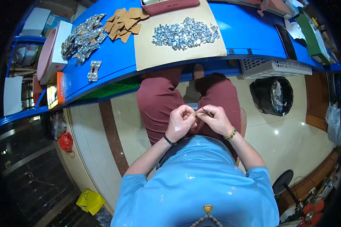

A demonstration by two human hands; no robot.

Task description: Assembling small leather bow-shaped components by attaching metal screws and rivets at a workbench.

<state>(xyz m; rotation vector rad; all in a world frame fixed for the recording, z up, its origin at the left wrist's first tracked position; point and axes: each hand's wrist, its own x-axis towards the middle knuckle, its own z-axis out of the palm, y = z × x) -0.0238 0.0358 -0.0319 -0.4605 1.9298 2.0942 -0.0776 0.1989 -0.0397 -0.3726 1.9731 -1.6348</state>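
Observation:
Above my lap, my left hand (181, 123) and my right hand (215, 120) meet fingertip to fingertip, both closed in a pinch. A thin dark tool (207, 112) shows between the right thumb and fingers; its kind is unclear. Something small and brownish lies at the left fingertips, mostly hidden. On the blue table (117, 62) in front, a heap of shiny clear rhinestones (185, 34) covers part of a beige board (149, 56). Left of it lie tan bow-shaped pieces (125, 23) and a pile of rhinestone-covered pieces (83, 38). One such piece (94, 71) lies near the edge.
A pink tray (169, 6) stands at the board's far end. To the right are a dark flat phone-like object (286, 41), a green box (312, 38) and, below the tabletop, a white basket (274, 69). A black-lined bin (272, 96) stands on the floor.

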